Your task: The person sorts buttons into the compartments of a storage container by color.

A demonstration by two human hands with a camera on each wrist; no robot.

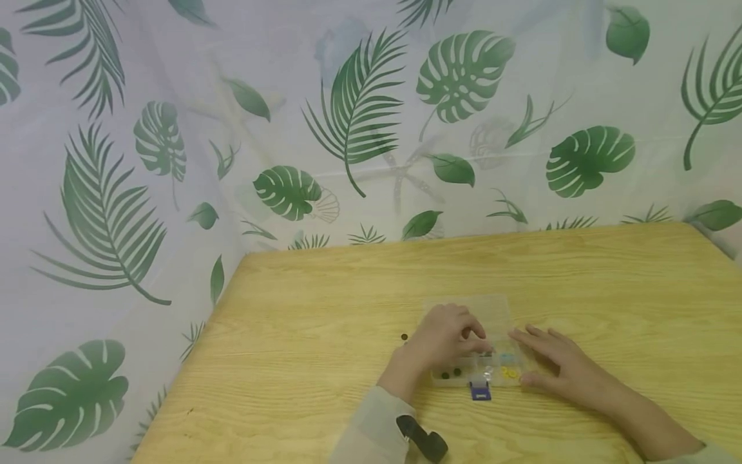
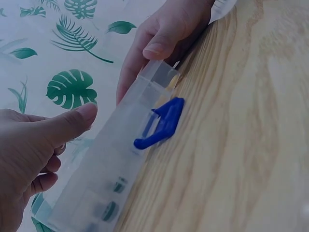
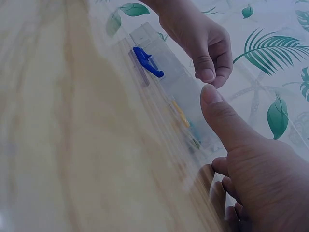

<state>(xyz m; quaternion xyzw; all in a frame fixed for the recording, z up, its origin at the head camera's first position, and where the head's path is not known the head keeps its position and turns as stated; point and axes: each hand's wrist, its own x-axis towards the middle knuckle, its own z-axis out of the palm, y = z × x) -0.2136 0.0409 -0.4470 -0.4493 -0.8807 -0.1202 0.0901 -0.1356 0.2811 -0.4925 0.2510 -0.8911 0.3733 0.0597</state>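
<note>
A clear plastic compartment box [image 1: 458, 381] with a blue latch [image 1: 480, 391] lies on the table, its clear lid [image 1: 493, 311] folded back. Dark round pieces [image 1: 457, 372] sit in its left compartment and yellow pieces [image 1: 509, 372] at the right; they look like buttons or beads. Over the middle compartments, my left hand [image 1: 449, 336] has thumb and forefinger pinched together, a small dark piece [image 1: 487, 352] at the tips, mostly hidden. My right hand [image 1: 570, 367] rests at the box's right end, fingers fairly straight and thumb at the near corner.
Another dark round piece [image 1: 404, 336] lies on the wooden table [image 1: 301, 374] left of the box, with a second one partly hidden by the left wrist. A black strap [image 1: 423, 439] is on the left sleeve. Leaf-print sheeting [image 1: 359, 212] hangs behind the table.
</note>
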